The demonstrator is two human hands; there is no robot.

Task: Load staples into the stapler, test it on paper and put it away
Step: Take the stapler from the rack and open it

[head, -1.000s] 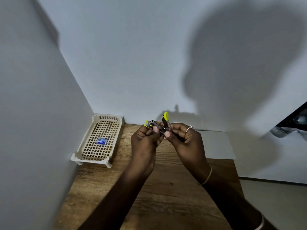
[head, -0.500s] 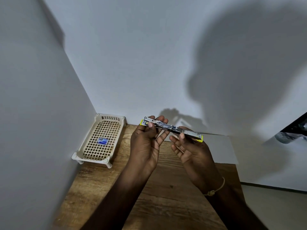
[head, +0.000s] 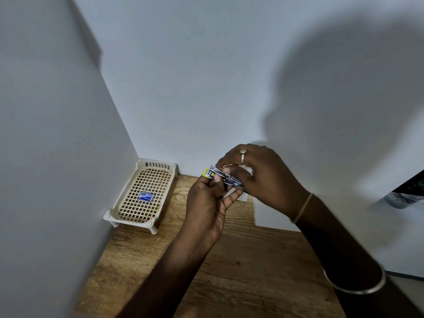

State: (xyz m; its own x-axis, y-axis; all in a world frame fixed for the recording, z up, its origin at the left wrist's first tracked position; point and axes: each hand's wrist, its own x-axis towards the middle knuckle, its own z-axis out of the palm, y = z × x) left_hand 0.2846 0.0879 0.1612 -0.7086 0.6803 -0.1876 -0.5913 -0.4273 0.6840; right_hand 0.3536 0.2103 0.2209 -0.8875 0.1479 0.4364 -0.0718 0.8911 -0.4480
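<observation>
Head view: right hand [head: 263, 172] now atop stapler [head: 216, 174], formerly beneath

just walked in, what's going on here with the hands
A person is working on a small yellow-tipped stapler held above the wooden table. The left-hand grip holds it from below; the right-hand grip pinches it from above. A small blue box lies in the cream basket by the wall, and white paper lies on the table under the hands. Whether staples are loaded cannot be seen.
</observation>
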